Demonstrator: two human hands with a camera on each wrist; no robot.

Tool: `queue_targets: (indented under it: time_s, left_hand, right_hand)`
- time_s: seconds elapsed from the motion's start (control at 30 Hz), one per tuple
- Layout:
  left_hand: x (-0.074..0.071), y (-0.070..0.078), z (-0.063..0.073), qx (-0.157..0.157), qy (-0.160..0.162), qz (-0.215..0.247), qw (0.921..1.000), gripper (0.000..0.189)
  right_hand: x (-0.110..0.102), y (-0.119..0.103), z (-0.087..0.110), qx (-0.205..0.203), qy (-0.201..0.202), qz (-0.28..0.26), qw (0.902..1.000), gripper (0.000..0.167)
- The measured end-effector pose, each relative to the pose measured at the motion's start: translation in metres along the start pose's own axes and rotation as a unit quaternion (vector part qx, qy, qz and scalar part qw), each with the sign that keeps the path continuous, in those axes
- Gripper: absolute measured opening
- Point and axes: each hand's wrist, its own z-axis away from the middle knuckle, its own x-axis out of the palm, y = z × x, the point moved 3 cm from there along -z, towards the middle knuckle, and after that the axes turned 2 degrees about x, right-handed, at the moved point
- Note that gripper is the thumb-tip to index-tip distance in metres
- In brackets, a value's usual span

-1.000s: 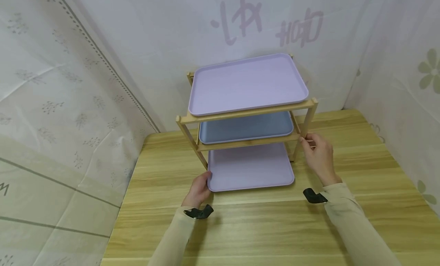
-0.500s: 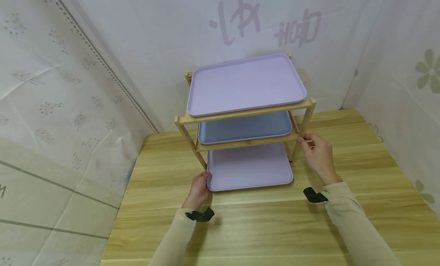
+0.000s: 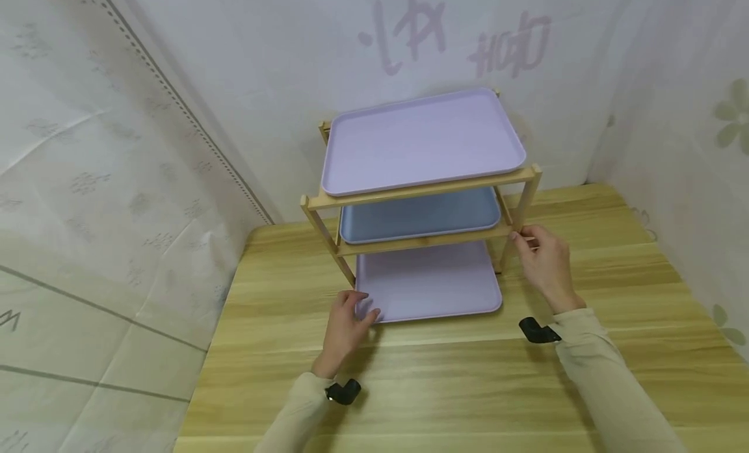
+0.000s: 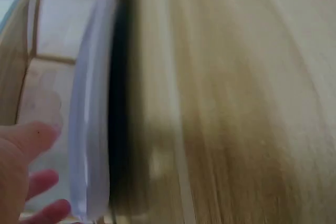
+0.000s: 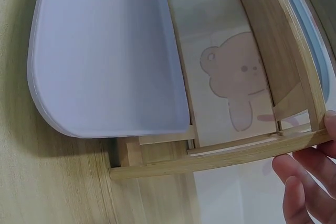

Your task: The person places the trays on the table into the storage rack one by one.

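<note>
A three-tier wooden rack (image 3: pixel 426 240) stands on the table. It bears a lilac tray (image 3: pixel 424 141) on top, a blue tray (image 3: pixel 421 212) in the middle and another lilac tray (image 3: pixel 430 284) at the bottom, whose front juts past the rack. My right hand (image 3: pixel 545 264) pinches the rack's right front post at mid height; in the right wrist view its fingers (image 5: pixel 310 174) lie about the wood. At the bottom tray's front left corner is my left hand (image 3: pixel 345 329), thumb and fingers spread apart. Whether it touches the tray I cannot tell; the left wrist view is blurred.
The wooden table (image 3: pixel 456 388) extends in front of the rack and to both sides. A pale printed curtain (image 3: pixel 281 50) hangs close behind the rack, with more patterned cloth at the left and right.
My left hand has let go of the bottom tray's left corner; it has drawn slightly nearer to me and its fingers have spread. The right hand still holds the post.
</note>
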Motion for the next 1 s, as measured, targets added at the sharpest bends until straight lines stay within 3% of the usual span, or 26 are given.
queue_targets:
  time_s: [0.1, 0.27, 0.43, 0.77, 1.0]
  left_hand:
    - [0.004, 0.010, 0.002, 0.049, -0.013, -0.058, 0.9970, 0.034]
    - [0.008, 0.018, 0.008, 0.099, -0.050, -0.121, 0.9865, 0.030]
    - [0.010, 0.020, 0.011, 0.144, -0.043, -0.173, 0.9733, 0.022]
    - [0.012, 0.022, 0.013, 0.180, -0.028, -0.220, 0.9585, 0.011]
    - [0.015, 0.025, 0.011, 0.175, -0.008, -0.230, 0.9572, 0.005]
  right_hand:
    - [0.000, 0.000, 0.000, 0.001, -0.001, 0.002, 1.0000, 0.017]
    - [0.001, -0.001, 0.001, -0.003, -0.004, -0.001, 1.0000, 0.017]
    - [0.000, -0.001, 0.001, -0.004, -0.002, -0.001, 1.0000, 0.017]
    - [-0.002, 0.000, 0.000, 0.002, -0.002, 0.002, 1.0000, 0.018]
    - [-0.003, 0.000, -0.001, 0.002, -0.001, 0.002, 1.0000, 0.018]
